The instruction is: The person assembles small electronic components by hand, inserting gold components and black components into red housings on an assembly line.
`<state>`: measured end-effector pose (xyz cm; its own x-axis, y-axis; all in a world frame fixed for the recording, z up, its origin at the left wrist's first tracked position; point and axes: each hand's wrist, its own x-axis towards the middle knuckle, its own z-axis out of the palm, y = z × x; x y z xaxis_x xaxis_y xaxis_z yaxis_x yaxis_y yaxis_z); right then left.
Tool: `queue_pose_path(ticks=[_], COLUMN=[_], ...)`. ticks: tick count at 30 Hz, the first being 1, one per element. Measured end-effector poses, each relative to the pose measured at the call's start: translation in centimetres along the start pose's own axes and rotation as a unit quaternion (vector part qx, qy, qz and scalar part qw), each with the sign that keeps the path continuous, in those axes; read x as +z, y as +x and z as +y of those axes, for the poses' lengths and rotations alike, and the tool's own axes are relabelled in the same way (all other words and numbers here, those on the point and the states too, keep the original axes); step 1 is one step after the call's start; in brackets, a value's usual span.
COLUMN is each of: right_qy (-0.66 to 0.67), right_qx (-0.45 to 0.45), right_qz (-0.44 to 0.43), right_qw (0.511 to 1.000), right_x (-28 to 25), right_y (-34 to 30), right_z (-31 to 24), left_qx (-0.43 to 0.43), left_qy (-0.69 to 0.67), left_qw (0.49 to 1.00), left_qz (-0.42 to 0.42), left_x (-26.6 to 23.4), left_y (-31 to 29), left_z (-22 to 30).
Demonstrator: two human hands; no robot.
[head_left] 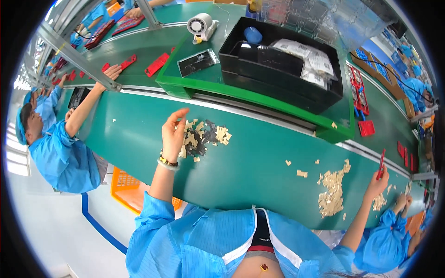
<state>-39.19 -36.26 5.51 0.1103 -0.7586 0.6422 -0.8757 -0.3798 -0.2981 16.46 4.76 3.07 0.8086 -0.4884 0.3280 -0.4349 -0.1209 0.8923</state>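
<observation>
My left hand [173,135] hovers at the left edge of a heap of small cream and black pieces [201,138] on the green table. Its fingers are loosely stretched, and nothing shows in them. Far out to the right, my right hand [377,184] is closed around a thin red plastic part [381,165], held upright and seen almost edge-on. Between that hand and the table's middle lies a larger spread of cream pieces [332,192]. A few loose cream pieces [302,173] are scattered left of it.
A green raised shelf [259,99] holds a black bin [282,88] with white packets, a small white fan [200,27] and a flat clear-wrapped packet [198,62]. Red parts [157,64] lie on the belt behind. Co-workers in blue [67,155] sit at both sides.
</observation>
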Motion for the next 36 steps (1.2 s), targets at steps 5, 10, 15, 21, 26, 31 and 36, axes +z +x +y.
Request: queue_pose_path(ticks=[5, 10, 15, 21, 26, 31, 36], right_qy=[0.134, 0.256, 0.284, 0.324, 0.348, 0.317, 0.282], right_qx=[-0.265, -0.375, -0.39, -0.38, -0.345, -0.403, -0.403], right_qz=[0.004, -0.162, -0.28, -0.405, -0.402, -0.385, -0.384], right_qw=[0.955, 0.876, 0.83, 0.766, 0.773, 0.767, 0.781], right_x=[-5.1, -3.9, -2.9, -2.2, -1.3, -1.0, -0.6], right_y=[-11.9, -18.2, -20.8, -21.5, -20.1, -19.4, -19.8], right_z=[-14.2, -29.6, -36.1, -37.0, -36.7, -35.9, -33.4], left_qx=[0.055, 0.071, 0.072, -0.011, -0.093, 0.15, 0.171], left_qy=[0.214, 0.281, 0.267, 0.044, 0.074, 0.262, 0.205], left_qw=[0.973, 0.947, 0.939, 0.991, 0.972, 0.943, 0.942], left_qz=[-0.066, -0.141, -0.206, -0.124, -0.204, -0.141, -0.202], left_x=[-1.4, -2.0, -1.5, -3.3, -4.1, -2.6, 2.0], left_y=[0.1, 1.3, 2.7, 1.2, -0.2, -1.1, 0.5], left_z=[0.1, -2.2, -3.0, -2.5, -0.2, 0.2, 0.7])
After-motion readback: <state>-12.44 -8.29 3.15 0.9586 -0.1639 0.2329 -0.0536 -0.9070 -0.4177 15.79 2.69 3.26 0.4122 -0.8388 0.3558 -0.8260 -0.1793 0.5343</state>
